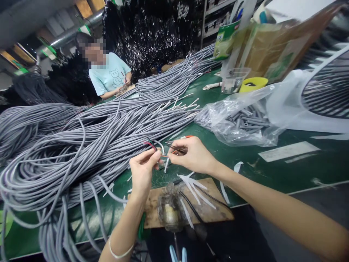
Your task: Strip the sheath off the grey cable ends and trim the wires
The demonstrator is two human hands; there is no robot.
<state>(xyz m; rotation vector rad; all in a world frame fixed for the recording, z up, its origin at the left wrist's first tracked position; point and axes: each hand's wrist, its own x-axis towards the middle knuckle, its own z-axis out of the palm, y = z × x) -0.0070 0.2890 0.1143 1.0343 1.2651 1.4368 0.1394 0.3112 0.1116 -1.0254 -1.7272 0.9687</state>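
Note:
My left hand (143, 167) is pinched on a cable's thin coloured wires (151, 145); red, dark green, white and orange strands fan out past its fingertips. Close beside it, my right hand (195, 156) is closed on metal tweezers (177, 148), their tips pointing left toward the wires. An orange wire runs between the two hands. Below them, a wooden board (218, 214) carries a small glass jar (170, 213) with a grimy rim, and white strips (192, 189) lie on it. Light blue handles (178, 253) of a tool show at the bottom edge.
Bundles of grey cable (109, 145) cover the left and middle of the green table (240, 185). At right are a clear bag (240, 120) of short grey tubes, a yellow container (253, 83), a plastic cup (234, 82) and a fan (327, 87). A co-worker (110, 74) sits across.

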